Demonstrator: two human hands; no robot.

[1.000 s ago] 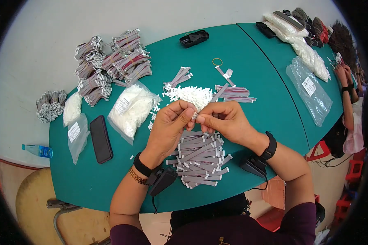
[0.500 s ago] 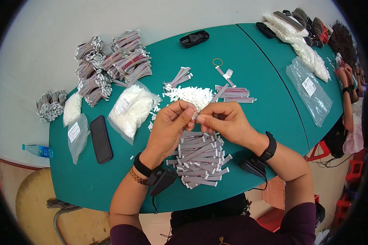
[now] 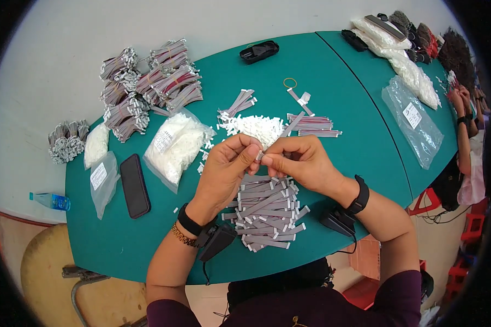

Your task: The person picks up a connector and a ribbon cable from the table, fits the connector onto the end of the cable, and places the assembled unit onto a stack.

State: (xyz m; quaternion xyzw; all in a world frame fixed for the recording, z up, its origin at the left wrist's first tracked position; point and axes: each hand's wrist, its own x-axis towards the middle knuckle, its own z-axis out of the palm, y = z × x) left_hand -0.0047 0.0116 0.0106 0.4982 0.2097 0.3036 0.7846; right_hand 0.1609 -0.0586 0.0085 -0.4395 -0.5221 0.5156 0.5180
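My left hand point(image 3: 226, 171) and my right hand point(image 3: 305, 163) meet over the middle of the table, thumbs and forefingers pinched together. Between their fingertips sits the small connector end point(image 3: 260, 155) of a grey ribbon cable point(image 3: 292, 124). The cable's strip slants up and right from behind my right fingers. Just beyond the hands lies a heap of small white plastic connectors point(image 3: 256, 126). Nearer to me, below the hands, is a loose pile of grey ribbon cables point(image 3: 267, 210) with white ends. A few cables point(image 3: 317, 126) with reddish edges lie to the right.
Bundled cables point(image 3: 153, 87) are stacked far left, near a bag of white parts point(image 3: 174, 144), a black phone point(image 3: 135, 186) and a water bottle point(image 3: 50, 200). An empty plastic bag point(image 3: 414, 122) lies right; another person's hands point(image 3: 462, 101) are beyond. A black case point(image 3: 259, 52) sits behind.
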